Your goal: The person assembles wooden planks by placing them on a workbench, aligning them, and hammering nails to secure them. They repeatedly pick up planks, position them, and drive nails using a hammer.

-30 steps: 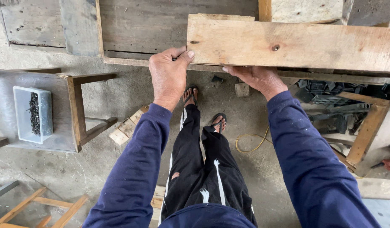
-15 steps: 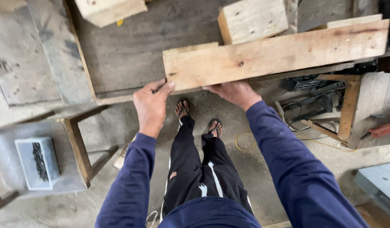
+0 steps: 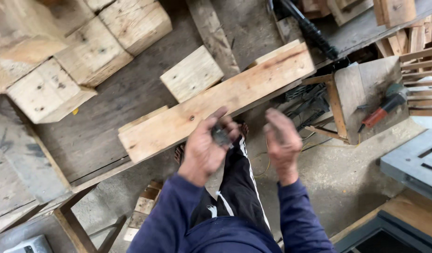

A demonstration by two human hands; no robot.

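A small dark object (image 3: 221, 136), blurred beyond identification, is pinched in the left hand (image 3: 205, 149) just before the plank (image 3: 216, 105) overhanging the counter (image 3: 94, 136); the right hand (image 3: 282, 140) is open, empty; a loosened pinch could drop it to the floor.

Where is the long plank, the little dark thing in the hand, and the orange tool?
long plank (image 3: 253, 89): head view, middle of its top face.
small dark thing (image 3: 220, 136): head view, its visible middle.
orange tool (image 3: 376, 116): head view, orange handle.

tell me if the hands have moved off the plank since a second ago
Yes. Both the left hand and right hand have pulled back off the plank edge toward the body; the left now holds a small dark object.
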